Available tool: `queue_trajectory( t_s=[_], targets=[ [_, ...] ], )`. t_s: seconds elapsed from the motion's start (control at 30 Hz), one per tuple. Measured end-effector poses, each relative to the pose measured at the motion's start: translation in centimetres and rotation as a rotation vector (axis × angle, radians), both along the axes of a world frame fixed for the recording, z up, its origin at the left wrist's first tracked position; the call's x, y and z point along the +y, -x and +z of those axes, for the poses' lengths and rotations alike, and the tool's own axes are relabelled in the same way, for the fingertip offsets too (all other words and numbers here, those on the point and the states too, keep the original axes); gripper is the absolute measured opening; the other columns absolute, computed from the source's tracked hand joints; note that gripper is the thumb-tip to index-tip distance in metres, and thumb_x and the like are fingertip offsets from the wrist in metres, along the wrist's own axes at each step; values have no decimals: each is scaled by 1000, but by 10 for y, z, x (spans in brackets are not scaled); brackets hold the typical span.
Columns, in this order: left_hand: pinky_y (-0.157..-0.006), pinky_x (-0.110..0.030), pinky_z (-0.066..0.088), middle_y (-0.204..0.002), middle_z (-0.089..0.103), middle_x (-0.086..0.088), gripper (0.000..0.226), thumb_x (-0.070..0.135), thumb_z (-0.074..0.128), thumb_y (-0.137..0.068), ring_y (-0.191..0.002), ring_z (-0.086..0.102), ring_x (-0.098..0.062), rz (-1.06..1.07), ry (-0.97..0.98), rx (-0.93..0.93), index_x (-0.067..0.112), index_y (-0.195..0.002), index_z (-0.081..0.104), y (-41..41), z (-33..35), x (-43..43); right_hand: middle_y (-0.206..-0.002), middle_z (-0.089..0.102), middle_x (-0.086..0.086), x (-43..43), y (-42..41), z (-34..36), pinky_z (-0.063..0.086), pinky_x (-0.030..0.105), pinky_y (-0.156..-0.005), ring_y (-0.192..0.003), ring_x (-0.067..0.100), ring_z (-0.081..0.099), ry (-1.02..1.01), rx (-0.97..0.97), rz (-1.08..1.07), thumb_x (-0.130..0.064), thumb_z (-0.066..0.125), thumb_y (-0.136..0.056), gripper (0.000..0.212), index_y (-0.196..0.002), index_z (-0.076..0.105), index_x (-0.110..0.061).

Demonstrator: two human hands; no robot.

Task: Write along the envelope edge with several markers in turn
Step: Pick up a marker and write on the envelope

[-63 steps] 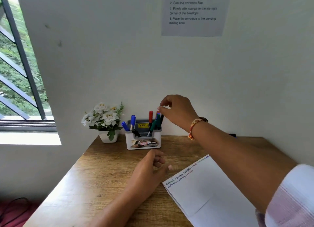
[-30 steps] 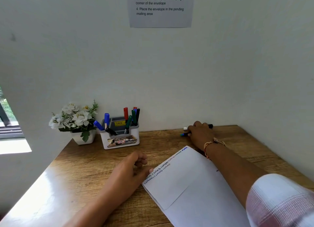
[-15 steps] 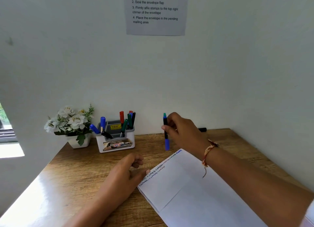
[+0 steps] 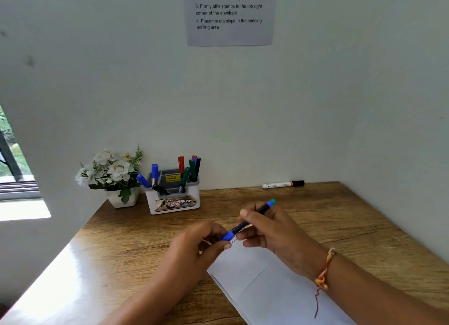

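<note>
We log the blue marker (image 4: 243, 225) tilted just above the envelope (image 4: 267, 288), at its far corner. The right hand (image 4: 277, 232) curls around the barrel. The left hand (image 4: 194, 248) pinches the blue cap end. The marker holder (image 4: 173, 203) stands beyond the envelope, well apart.

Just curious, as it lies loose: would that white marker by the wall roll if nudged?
Probably: the white marker looks round and lies flat on the smooth desk, so it may roll. The wall close behind would likely stop it.
</note>
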State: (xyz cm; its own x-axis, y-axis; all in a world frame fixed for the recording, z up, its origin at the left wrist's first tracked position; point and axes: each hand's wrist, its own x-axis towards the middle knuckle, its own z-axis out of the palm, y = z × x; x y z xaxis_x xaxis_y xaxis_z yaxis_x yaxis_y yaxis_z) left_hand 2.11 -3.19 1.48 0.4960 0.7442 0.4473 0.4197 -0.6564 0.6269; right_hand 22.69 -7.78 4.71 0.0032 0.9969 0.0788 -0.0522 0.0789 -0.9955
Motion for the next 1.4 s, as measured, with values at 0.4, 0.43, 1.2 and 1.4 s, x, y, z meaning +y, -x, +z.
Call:
queue_trajectory(
  t_s=[0.4,0.43,1.2,1.4],
  targets=[
    [-62,-12,47,-84,68,24,19,62,60,-82,-75,65,-4,-77,30,-14,44,-89,63,-4,-5,-8,-97,80,13,-2,5,-13,64,32,-75,-93,29,78,10,-9,154,-77,69,-72,64,-97,81,-19],
    [-63,-13,48,-82,69,22,18,59,60,-84,-75,67,-4,-87,54,-24,42,-88,63,-4,-6,-8,-96,80,15,-2,7,-12,63,30,-74,-93,30,78,27,13,157,-77,69,-72,65,-97,81,-18],
    [-74,-16,54,-94,71,25,30,67,51,-84,-90,68,-1,-42,107,-17,52,-107,63,2,-8,4,-99,78,24,2,-26,7,63,32,-68,-93,35,78,109,-10,207,-65,32,-98,62,-121,74,-26],
    [-71,-15,51,-98,66,32,33,65,51,-84,-90,63,2,58,63,82,46,-107,64,4,-11,9,-76,78,18,17,-37,-3,58,25,-51,-64,23,77,126,64,-115,-89,30,-73,94,-80,83,-11]
  ],
)
